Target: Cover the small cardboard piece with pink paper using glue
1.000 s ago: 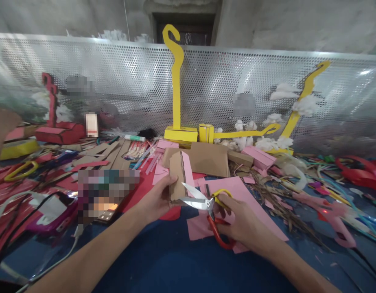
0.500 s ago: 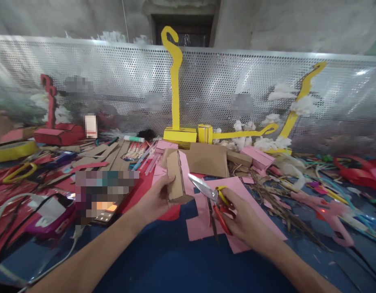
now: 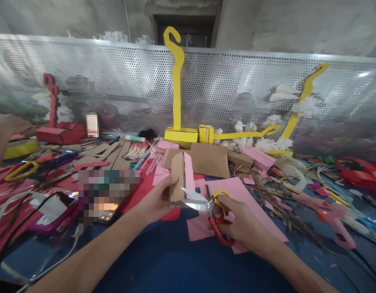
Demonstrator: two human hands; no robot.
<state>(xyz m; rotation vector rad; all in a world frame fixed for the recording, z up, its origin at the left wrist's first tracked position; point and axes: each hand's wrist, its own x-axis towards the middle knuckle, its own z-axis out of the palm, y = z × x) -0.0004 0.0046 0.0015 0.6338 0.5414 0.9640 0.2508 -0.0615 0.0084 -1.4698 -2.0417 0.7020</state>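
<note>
My left hand (image 3: 159,199) pinches the cardboard box (image 3: 177,175) over the worktop (image 3: 175,260), seemingly to steady its edge, while my right hand (image 3: 238,219) grips the scissors (image 3: 211,204) by their handles, blades parted at the box's lower end.

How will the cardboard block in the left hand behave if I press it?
The cardboard block is probably light, since the left hand holds it alone. Flat faces suggest stiffness, though its ragged edge may crush.

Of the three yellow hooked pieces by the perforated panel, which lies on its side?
The middle piece: its stem runs nearly level from its boxy base; the left piece stands upright, the right piece, with white tufts, slants.
</note>
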